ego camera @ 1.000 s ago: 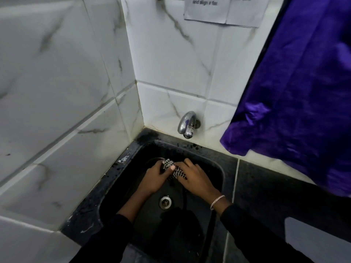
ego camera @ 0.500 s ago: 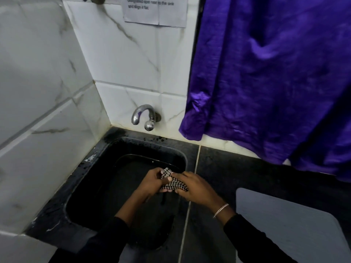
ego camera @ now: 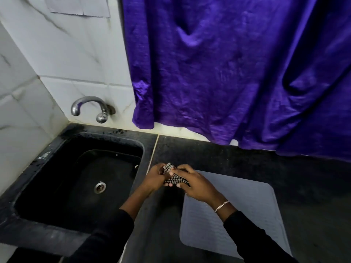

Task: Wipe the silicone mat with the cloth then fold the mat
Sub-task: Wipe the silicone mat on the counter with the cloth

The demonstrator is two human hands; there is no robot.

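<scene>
White marble-look tiles (ego camera: 62, 54) backed a black counter (ego camera: 237, 160), where a purple curtain (ego camera: 237, 73) hung down to the rear edge. At the counter's left end sat a black sink (ego camera: 47, 215) with a steel drain (ego camera: 99, 187), under a chrome tap (ego camera: 89, 107). Toward the front edge, right of the sink, a grey silicone mat (ego camera: 252, 211) lay flat. Above its rear left corner, the left hand (ego camera: 156, 178) and right hand (ego camera: 197, 185) both pinched a bunched checkered cloth (ego camera: 175, 178), fingers closed on it.
</scene>
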